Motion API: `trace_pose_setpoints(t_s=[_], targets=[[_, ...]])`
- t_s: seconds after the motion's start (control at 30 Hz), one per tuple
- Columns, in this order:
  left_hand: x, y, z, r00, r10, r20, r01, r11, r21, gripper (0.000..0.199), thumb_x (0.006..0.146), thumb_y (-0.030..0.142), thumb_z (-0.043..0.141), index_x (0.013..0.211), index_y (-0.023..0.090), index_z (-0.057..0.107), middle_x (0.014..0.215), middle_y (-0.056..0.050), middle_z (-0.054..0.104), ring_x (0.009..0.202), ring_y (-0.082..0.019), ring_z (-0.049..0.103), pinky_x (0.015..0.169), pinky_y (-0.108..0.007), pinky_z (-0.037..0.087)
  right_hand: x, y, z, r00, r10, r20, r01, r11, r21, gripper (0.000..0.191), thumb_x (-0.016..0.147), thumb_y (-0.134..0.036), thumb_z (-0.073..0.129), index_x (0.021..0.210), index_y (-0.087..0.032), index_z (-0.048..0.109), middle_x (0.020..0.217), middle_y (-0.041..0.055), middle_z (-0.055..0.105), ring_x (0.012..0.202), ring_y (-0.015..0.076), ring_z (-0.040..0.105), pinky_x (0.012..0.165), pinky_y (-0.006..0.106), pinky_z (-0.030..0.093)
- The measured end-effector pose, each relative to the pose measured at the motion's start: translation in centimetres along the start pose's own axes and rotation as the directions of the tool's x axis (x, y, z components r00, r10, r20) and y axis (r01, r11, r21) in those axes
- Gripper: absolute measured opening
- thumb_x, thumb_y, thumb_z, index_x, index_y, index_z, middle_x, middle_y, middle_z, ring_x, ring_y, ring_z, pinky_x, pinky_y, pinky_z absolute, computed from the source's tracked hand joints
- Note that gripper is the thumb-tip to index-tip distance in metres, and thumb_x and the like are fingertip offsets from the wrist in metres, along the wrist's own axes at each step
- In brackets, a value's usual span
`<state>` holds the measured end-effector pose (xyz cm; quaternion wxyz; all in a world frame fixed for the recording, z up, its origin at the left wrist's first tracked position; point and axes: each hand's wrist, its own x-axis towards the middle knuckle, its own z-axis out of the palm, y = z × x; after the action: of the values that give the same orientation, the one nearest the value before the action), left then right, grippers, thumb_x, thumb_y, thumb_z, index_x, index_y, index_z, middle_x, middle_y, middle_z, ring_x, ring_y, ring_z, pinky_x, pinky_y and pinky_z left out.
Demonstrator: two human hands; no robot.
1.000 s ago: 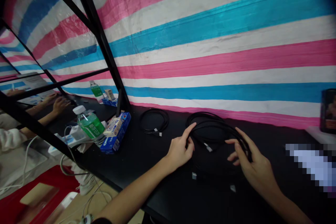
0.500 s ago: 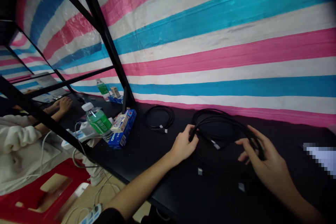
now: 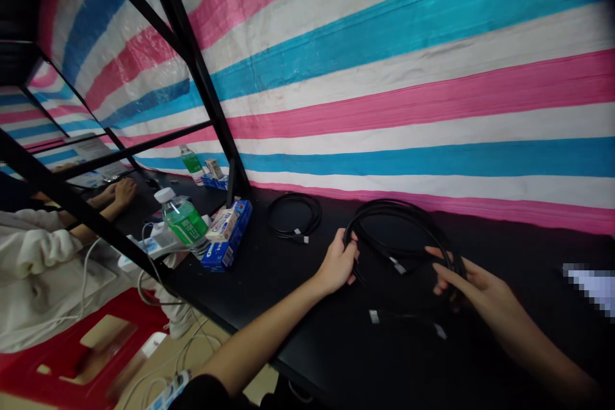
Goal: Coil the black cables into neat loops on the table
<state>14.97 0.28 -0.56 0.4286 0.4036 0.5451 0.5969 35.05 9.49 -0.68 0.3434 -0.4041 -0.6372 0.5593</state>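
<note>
In the head view, my left hand (image 3: 336, 264) pinched the coil (image 3: 351, 222) while my right (image 3: 486, 289) loosely gripped its other side; light, even tension seemed best.

black table (image 3: 259, 295), small coiled cable (image 3: 319, 213), larger coiled cable (image 3: 379, 246) to its right, two silvery plugs (image 3: 374, 316), blue box (image 3: 225, 250)
</note>
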Motion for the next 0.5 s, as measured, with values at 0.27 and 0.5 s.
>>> trace_pose_setpoints(t_s=[0.27,0.5], targets=[[0.0,0.3,0.3,0.998,-0.063,0.028,0.067,0.982,-0.176,0.023,0.078,0.041,0.043,0.087,0.026,0.029,0.050,0.013,0.034,0.024,-0.006,0.031,0.022,-0.013,0.017,-0.9,0.5,1.6,0.995,0.031,0.096,-0.039,0.996,0.079,0.046,0.069,-0.052,0.057,0.101,-0.019,0.051,0.075,0.0132,0.069,0.065,0.0258,0.066,0.031,0.023,0.039],[-0.2,0.7,0.9,0.999,-0.015,-0.034,0.007,0.975,-0.221,0.027,0.079,0.045,0.046,0.089,0.026,0.030,0.053,0.012,0.036,0.024,-0.004,0.031,0.021,-0.013,0.018,-1.4,0.2,1.7,0.965,0.143,0.220,-0.163,0.984,0.075,0.050,0.071,-0.053,0.055,0.108,-0.020,0.046,0.064,0.0047,0.067,0.042,0.0178,0.060,0.034,0.024,0.039]])
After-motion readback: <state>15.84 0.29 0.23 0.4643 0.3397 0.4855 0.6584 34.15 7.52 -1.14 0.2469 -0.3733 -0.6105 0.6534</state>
